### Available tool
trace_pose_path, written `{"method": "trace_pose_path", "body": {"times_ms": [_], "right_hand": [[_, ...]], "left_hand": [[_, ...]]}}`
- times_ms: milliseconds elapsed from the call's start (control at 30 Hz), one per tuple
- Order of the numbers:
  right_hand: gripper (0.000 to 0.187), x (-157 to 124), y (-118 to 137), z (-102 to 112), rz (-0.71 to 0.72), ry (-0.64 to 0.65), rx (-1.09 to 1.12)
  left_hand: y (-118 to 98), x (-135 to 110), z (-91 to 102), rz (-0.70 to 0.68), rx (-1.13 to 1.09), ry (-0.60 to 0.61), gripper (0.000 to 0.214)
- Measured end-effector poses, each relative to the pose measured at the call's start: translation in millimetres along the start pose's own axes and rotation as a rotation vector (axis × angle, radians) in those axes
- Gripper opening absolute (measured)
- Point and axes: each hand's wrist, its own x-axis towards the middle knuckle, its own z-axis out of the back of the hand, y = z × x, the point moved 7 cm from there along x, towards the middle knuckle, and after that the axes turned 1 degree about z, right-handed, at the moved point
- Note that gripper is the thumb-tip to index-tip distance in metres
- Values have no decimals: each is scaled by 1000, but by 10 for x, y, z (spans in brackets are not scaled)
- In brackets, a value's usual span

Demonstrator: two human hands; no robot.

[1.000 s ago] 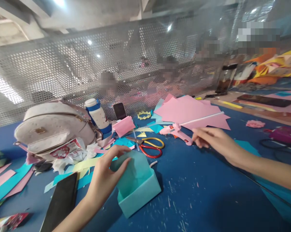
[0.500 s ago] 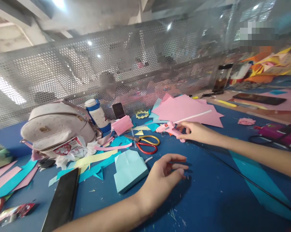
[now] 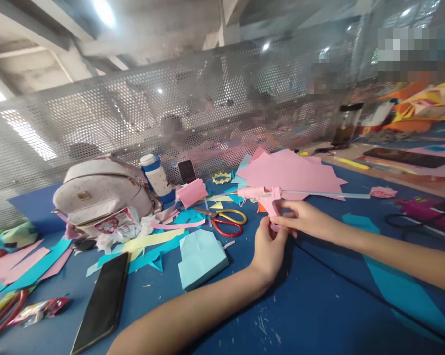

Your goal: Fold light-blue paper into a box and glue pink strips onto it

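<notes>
A pink hot glue gun [image 3: 269, 201] is held above the blue table, its nozzle pointing left and a long clear glue stick [image 3: 326, 195] sticking out behind. My right hand [image 3: 306, 218] has its fingers closed round the handle. At the bottom of the handle, my left hand [image 3: 269, 244] pinches the base, its fingertips partly hidden. A black cord [image 3: 329, 264] runs from the handle to the lower right. Left of my hands sits a folded light-blue paper box shape [image 3: 202, 259]. Scissors [image 3: 228, 219] with yellow and red handles lie beyond it.
Pink paper sheets [image 3: 292, 172] are piled at the back. A backpack [image 3: 100, 192], a white-and-blue bottle [image 3: 158, 177] and paper scraps [image 3: 152, 246] occupy the left, with a black phone [image 3: 102, 301] nearer. A magenta object [image 3: 426, 212] with black cords lies right. A perforated metal screen [image 3: 193, 93] stands behind.
My left hand has moved up and right from beside the paper box to the glue gun's handle base. The glue gun has been lifted and turned, its glue stick now pointing right.
</notes>
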Motion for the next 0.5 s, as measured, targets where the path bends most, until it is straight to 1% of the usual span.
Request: {"method": "trace_pose_path", "body": {"times_ms": [67,133,200,233,267,367,433,500], "right_hand": [[39,-39,9,-27,10,19,26],[44,-76,-8,-9,-11,3,49],[51,-113,18,71,-8,-67,77],[51,-135,61,134,18,-125,93],[48,-162,123,208,57,-193,107],[30,-267,333,424,197,-391,118],[24,-312,411,497,242,-444,94],[21,-323,437,525,262,-446,52]], "left_hand": [[10,38,-12,-28,-5,25,33],[5,43,-25,-45,-15,56,37],[-6,32,-35,-53,-23,77,39],[-8,27,-36,-51,-26,79,40],[-6,23,-35,-47,-30,76,40],[14,22,-34,-30,-41,63,45],[29,22,-40,-21,-46,66,50],[40,21,-47,-14,-50,74,53]]}}
